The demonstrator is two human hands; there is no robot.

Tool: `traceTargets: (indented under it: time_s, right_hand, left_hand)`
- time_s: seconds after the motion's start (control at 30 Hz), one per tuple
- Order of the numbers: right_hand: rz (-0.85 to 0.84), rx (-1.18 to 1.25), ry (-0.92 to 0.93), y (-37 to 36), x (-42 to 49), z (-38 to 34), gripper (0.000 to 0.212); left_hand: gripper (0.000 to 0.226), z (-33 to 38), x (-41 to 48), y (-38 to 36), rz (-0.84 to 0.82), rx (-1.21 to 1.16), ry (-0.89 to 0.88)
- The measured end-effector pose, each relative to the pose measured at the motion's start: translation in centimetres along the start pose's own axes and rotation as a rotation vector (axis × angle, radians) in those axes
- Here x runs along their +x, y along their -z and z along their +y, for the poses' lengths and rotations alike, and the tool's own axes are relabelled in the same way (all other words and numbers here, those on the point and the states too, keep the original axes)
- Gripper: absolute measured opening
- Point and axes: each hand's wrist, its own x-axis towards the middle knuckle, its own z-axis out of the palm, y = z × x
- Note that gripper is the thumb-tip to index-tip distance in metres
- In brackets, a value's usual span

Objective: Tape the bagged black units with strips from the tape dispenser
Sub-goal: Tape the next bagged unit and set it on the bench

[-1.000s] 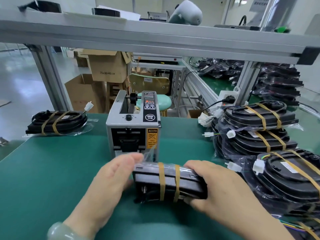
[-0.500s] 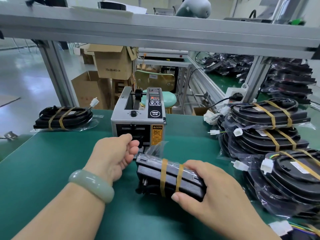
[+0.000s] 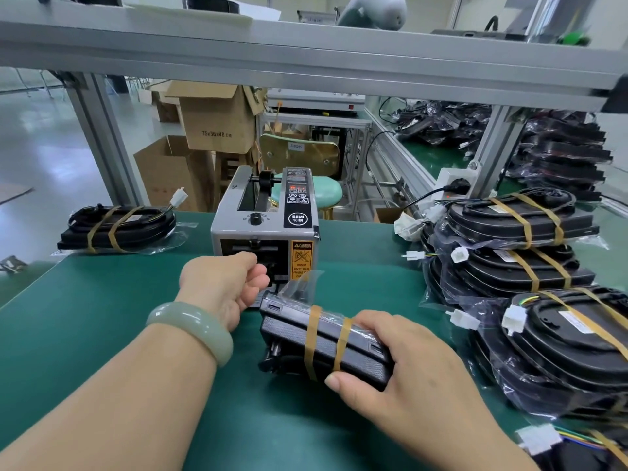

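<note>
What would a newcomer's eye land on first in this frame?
Centre front, the right hand grips a bagged black unit already banded with two tan tape strips. Just behind it, the left hand, a pale green bangle on its wrist, curls at the outlet of the grey tape dispenser. A stack of taped units fills the right side.

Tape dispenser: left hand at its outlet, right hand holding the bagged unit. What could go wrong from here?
Fingers of the left hand sit at the tape dispenser outlet, beside its caution label; they could get nipped. The loose bag flap on the bagged unit sticks up near the outlet and might catch a fresh strip.
</note>
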Motion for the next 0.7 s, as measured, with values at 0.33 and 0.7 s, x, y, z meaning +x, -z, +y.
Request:
traceTargets:
  time_s: [0.33, 0.7]
  right_hand:
    - [0.02, -0.014, -0.016, -0.2, -0.1, -0.3, 0.066]
    - [-0.014, -0.039, -0.017, 0.7, -0.1, -0.4, 0.069]
  left_hand:
    - [0.018, -0.1, 1.0, -0.5, 0.115, 0.136, -0.061]
    - [0.019, 0.1, -5.6, 3.7, -0.212, 0.049, -0.052]
